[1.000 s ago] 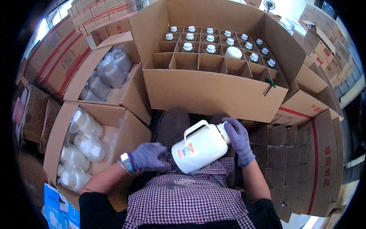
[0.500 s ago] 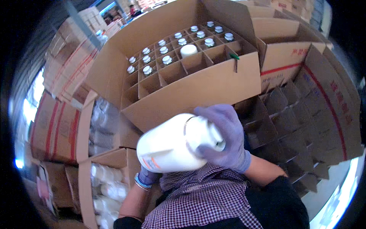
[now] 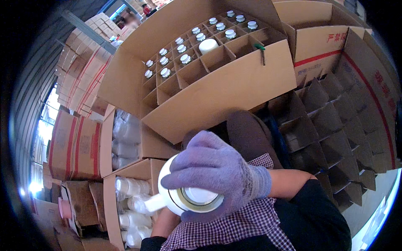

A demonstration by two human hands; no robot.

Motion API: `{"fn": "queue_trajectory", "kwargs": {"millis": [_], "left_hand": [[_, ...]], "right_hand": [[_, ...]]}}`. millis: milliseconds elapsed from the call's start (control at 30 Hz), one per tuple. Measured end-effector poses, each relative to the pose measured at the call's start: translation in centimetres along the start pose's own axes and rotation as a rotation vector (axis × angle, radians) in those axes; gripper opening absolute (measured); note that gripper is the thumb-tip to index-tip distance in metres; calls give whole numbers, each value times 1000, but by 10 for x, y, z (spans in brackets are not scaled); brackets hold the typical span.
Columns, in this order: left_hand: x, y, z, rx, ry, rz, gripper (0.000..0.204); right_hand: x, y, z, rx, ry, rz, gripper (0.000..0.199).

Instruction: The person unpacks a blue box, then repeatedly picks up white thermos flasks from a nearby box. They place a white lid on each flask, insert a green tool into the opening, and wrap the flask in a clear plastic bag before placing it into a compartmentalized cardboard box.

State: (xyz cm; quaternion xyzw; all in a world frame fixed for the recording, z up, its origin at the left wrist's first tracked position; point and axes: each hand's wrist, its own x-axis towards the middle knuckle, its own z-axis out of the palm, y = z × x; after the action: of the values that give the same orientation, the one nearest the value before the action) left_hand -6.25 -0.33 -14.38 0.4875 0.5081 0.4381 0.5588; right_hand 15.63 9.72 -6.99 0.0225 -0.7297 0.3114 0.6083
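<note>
In front of my lap stands a white jug, seen from above, with a handle sticking out to the left and a pale lid inside a grey-green rim. My right hand, in a lilac-grey knit glove, lies over its top with the fingers curled round the rim. My left forearm runs up behind the jug, which hides that hand. Beyond is an open carton with cardboard dividers. Silvery-white tops show in several cells, with one wider white top among them.
To the right sits another divided carton with a raised flap. Boxes of plastic-wrapped white items and clear-wrapped items stand at the left. A green clip hangs on the middle carton's edge. Stacked cartons rise farther left.
The jug has turned from lying tilted to nearly upright and come lower, nearer my body. My right hand has moved over its top; my left hand has gone from sight.
</note>
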Motion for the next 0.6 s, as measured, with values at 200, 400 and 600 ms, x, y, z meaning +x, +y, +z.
{"fn": "queue_trajectory", "kwargs": {"millis": [200, 400, 600], "left_hand": [[7, -15, 7, 60, -37, -19, 78], [-4, -19, -57, -378, 198, -40, 78], [-7, -6, -71, -639, -185, 69, 98]], "right_hand": [[1, 23, -6, 133, -174, -9, 69], [17, 60, -35, 275, -176, 135, 61], [39, 89, 2, 650, -487, 0, 29]]}}
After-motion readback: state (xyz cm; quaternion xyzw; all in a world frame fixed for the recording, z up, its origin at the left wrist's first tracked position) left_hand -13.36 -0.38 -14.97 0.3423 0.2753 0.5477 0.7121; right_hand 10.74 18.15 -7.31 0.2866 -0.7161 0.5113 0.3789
